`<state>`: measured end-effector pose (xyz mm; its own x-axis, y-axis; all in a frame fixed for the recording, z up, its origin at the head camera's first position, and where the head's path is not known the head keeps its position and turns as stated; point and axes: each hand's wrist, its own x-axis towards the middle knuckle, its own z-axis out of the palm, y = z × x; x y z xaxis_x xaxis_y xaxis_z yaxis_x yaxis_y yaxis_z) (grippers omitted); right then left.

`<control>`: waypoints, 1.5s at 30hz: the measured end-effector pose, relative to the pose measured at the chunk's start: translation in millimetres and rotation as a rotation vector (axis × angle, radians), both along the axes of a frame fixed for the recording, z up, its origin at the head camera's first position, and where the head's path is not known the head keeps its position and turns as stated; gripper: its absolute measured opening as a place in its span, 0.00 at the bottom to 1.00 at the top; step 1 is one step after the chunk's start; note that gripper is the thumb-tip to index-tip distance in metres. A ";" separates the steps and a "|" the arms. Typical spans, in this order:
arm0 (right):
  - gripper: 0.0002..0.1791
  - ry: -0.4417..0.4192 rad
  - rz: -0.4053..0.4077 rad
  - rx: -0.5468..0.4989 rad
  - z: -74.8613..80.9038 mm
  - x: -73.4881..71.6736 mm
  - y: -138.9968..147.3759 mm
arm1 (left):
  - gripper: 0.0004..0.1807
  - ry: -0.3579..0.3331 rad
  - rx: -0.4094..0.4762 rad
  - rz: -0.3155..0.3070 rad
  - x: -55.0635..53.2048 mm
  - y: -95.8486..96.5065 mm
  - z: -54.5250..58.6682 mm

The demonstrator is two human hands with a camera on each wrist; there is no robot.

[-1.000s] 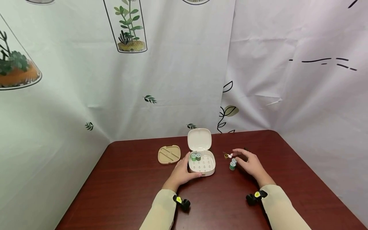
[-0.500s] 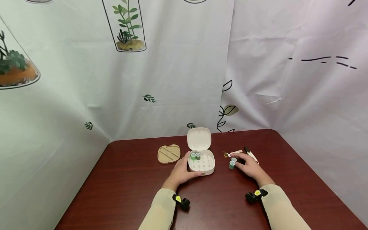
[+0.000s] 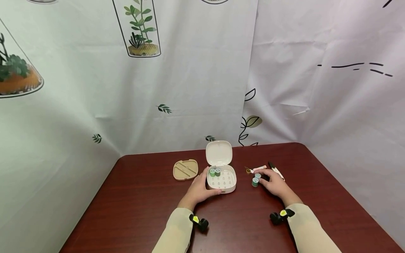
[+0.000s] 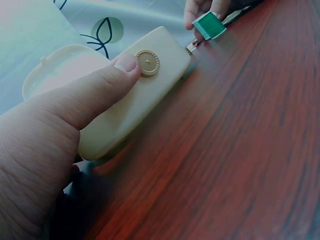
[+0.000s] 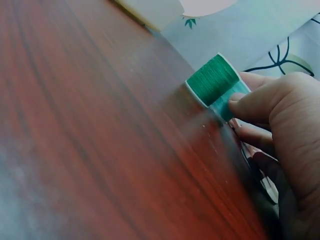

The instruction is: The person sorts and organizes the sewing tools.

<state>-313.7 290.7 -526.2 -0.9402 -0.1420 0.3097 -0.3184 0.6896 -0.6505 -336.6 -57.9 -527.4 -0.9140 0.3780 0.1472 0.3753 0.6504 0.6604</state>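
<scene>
My left hand (image 3: 197, 189) holds the left side of a small cream sewing box (image 3: 232, 181). Its thumb lies on the front, against a round button-shaped clasp (image 4: 148, 63). The lid (image 3: 219, 153) stands up at the back. Two green thread spools (image 3: 212, 172) sit in the rear left of the box, on a floor with rows of small pegs. On the table to the right, my right hand (image 3: 273, 182) pinches a pale teal thread spool (image 5: 234, 98) between thumb and fingers. Just in front of it stands a darker green thread spool (image 5: 213, 80), overlapping it in the right wrist view.
A tan divided tray (image 3: 185, 170) lies left of the box. Behind the right hand are small scissors with gold handles (image 3: 248, 171), a slim whitish item (image 3: 260, 167) and a black-and-white tool (image 3: 276, 171). A printed cloth (image 3: 202, 88) hangs behind the table.
My right hand has come down slightly and its fingers have closed on the rear spool, uncovering the tools behind. My left hand stays on the box.
</scene>
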 end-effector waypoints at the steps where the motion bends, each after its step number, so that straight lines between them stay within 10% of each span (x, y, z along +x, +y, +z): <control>1: 0.17 -0.001 -0.010 0.002 1.2 0.4 -0.7 | 0.65 -0.002 0.000 0.002 0.1 -0.3 0.1; 26: 0.18 0.085 -0.031 0.037 61.5 -16.6 -84.0 | 0.64 0.038 0.024 -0.002 0.2 1.5 0.3; 45: 0.12 0.003 -0.056 0.146 45.0 -23.7 -146.7 | 0.63 0.047 0.000 -0.023 3.3 0.1 0.0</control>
<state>-337.4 144.0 -481.2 -0.9471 -0.1331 0.2921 -0.2784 0.7935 -0.5411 -333.3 -57.8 -527.5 -0.8972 0.3989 0.1896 0.4207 0.6411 0.6418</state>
